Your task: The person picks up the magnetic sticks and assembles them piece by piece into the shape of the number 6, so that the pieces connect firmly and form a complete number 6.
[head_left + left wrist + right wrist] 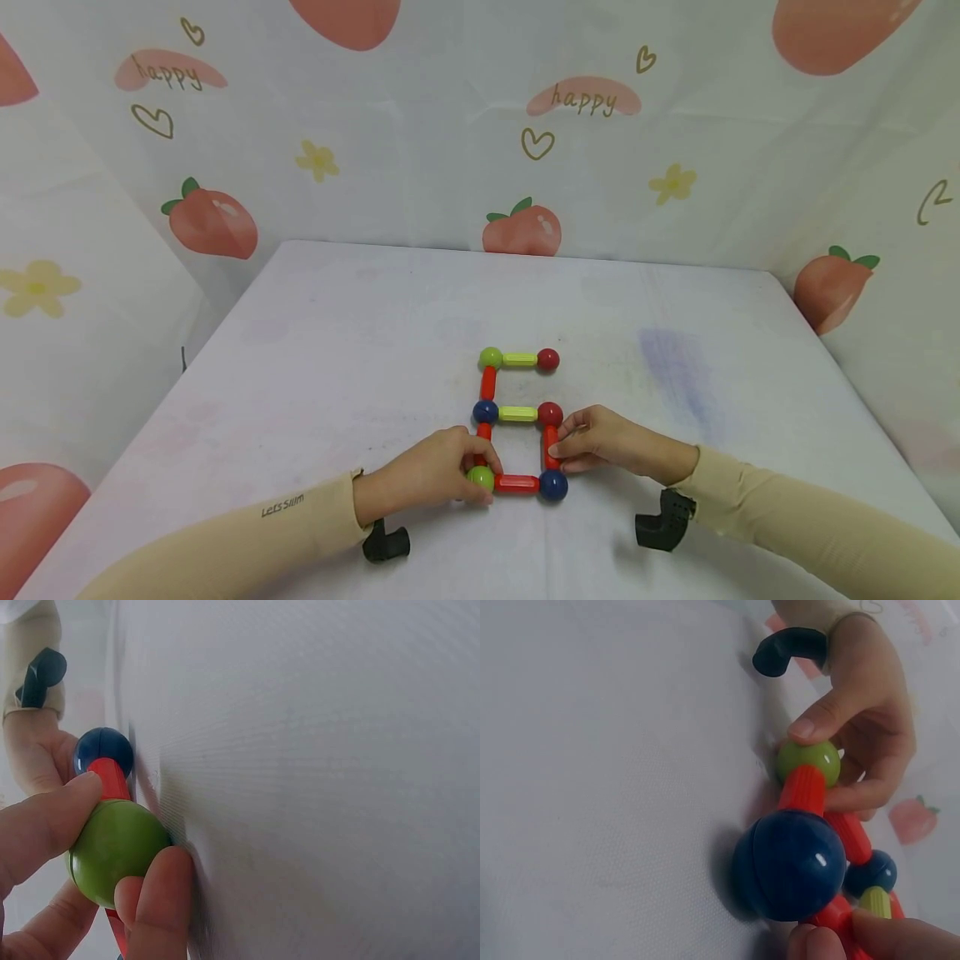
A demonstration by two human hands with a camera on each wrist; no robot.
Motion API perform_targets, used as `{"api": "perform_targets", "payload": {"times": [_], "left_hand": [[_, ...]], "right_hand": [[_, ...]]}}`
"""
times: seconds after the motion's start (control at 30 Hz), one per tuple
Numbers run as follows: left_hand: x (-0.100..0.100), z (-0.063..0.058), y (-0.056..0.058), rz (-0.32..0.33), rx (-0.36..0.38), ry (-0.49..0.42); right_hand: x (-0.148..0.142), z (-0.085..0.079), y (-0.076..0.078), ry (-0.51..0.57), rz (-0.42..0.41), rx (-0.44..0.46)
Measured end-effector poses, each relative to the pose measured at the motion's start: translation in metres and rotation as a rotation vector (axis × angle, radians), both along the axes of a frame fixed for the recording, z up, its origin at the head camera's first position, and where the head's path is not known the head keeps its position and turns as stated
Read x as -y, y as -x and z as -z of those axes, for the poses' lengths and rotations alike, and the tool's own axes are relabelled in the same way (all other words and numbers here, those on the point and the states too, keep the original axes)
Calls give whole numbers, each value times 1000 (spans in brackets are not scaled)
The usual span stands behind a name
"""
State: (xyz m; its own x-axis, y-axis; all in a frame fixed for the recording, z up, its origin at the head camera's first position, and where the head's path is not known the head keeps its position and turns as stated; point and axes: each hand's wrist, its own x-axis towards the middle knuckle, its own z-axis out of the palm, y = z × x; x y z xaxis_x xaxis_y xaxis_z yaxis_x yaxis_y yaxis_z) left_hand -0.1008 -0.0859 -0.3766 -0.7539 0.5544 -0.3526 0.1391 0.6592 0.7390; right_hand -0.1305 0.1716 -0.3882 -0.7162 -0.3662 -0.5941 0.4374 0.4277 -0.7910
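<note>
Joined balls and rods lie on the table in the outline of a 6. My left hand (438,468) grips the lower green ball (120,851), thumb and fingers round its sides. A red rod (517,484) runs from that ball to a blue ball (791,864) at the lower right corner. My right hand (611,442) pinches the upright red rod (551,447) between this blue ball and a red ball (550,414) above it. A yellow-green rod (518,413) links the red ball to another blue ball (485,412) on the left side.
Farther back, the upper green ball (491,358), a yellow-green rod (520,359) and a red ball (548,360) form the top arm. The white cloth-covered table (360,333) meets a peach-printed curtain (420,167) behind. Black wrist mounts (663,521) hang under both sleeves.
</note>
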Motion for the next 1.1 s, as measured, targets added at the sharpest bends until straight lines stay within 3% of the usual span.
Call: {"api": "perform_targets", "payload": {"times": [0.87, 1.1], "left_hand": [[1, 0, 1, 9, -8, 8], [8, -9, 3, 0, -10, 23]], "right_hand": [[1, -3, -1, -47, -16, -16], [-3, -6, -3, -59, -48, -41]]}}
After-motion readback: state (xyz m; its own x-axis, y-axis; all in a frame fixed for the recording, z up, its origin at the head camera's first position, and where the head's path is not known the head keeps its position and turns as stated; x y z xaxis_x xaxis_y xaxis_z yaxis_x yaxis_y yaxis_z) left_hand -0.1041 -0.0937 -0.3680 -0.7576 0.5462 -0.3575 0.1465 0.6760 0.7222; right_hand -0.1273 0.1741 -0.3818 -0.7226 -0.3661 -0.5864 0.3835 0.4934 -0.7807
